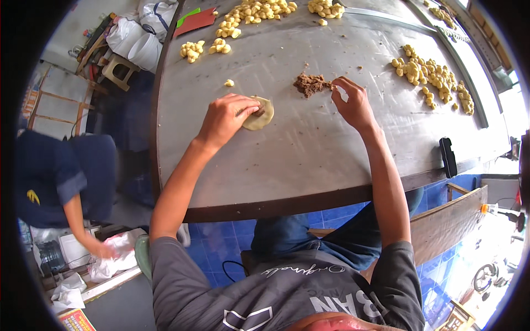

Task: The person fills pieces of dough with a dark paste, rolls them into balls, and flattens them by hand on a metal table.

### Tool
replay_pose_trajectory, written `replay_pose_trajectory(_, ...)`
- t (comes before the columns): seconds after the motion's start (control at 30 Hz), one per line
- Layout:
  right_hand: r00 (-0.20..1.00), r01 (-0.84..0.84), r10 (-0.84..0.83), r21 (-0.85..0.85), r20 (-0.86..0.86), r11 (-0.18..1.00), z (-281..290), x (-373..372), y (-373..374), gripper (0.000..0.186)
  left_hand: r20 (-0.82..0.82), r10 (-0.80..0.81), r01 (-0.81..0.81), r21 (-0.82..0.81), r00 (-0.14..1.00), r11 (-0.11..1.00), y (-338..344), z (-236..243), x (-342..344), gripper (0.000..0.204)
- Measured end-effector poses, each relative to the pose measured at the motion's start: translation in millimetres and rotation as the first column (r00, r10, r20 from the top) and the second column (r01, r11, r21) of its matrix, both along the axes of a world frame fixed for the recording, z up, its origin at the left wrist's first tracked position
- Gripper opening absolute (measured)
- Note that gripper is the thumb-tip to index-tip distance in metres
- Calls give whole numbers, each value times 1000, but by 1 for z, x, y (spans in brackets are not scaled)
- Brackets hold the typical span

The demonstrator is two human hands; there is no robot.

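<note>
- The left hand (229, 118) is to the left of the brown heap and nearer the person, bent over a flat dough round (265, 117). Its fingers and thumb come together by a brown dab (258, 111) on the dough; I cannot tell from here whether they pinch the dab, press it down or grip the dough itself.
- The right hand (353, 102) is at the right edge of the brown heap (312, 84), fingertips bent against its loose end. A gap shows between thumb and forefinger, though whether the tips meet on a crumb of it I cannot make out. The two hands are well apart.
- By my reading, the step in hand is filling: brown stuff from the heap is being put on the dough round, which is open and flat, its edge not yet gathered.
- The next move, I'd judge, calls for the left hand to keep the dab near the middle, and the right to leave the heap without trailing crumbs, so the rim can be closed cleanly.
- A single dough lump (229, 83) is left of the heap, just beyond the left hand.
- Farther out, a big dough pile (256, 12) stands beyond the heap to the left, and another group of lumps (433, 77) lies to its right, all on the grey metal bench (287, 171).
</note>
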State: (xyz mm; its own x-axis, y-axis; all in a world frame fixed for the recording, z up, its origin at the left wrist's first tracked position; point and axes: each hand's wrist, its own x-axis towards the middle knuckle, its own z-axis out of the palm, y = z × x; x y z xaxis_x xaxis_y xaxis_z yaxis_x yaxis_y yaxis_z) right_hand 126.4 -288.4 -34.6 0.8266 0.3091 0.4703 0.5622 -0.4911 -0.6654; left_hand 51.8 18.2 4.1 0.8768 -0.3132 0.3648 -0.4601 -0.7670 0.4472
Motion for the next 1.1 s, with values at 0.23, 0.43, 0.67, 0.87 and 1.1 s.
replay_pose_trajectory(0.23,1000,0,0,13,-8,1000,3,-3,-1,20,180,-16,-42,318,984,947,0,-4,-18,27)
replay_pose_trajectory(0.43,999,-13,13,-8,-34,1000,2,-2,0,20,143,18,-59,289,990,956,3,-9,-28,34)
replay_pose_trajectory(0.67,999,-25,25,2,32,1000,0,-3,2,20,172,25,-52,150,985,987,7,-6,-19,30)
replay_pose_trajectory(0.87,1000,-27,27,-24,3,999,1,-4,2,22,186,60,-77,84,981,993,10,-10,-12,30)
replay_pose_trajectory(1.1,999,-22,21,-26,-39,999,1,-3,3,22,27,35,-39,154,999,987,30,-13,32,28)
